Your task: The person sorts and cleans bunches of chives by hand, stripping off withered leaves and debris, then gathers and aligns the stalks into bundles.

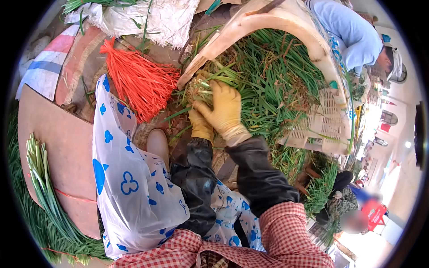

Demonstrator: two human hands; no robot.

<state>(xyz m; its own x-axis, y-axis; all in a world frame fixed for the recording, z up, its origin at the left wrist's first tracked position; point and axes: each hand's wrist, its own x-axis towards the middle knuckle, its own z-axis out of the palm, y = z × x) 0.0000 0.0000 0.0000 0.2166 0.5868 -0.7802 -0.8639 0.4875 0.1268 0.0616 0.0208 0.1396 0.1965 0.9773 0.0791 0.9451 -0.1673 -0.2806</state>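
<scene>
My right hand, in a yellow glove, is closed around the pale root ends of some garlic chives at the edge of a tipped white plastic crate. Just below it, my left hand, also gloved in yellow, is partly covered by the right one, and its fingers are hidden. A large heap of loose, tangled garlic chives spills from the crate beside my right hand. To the left of both hands lies a bunch of orange-red plastic ties.
A tied bundle of chives rests on a brown board at left, with more greens beneath. White woven sacking lies at the top. A person in a light blue top bends beyond the crate; other people are at lower right.
</scene>
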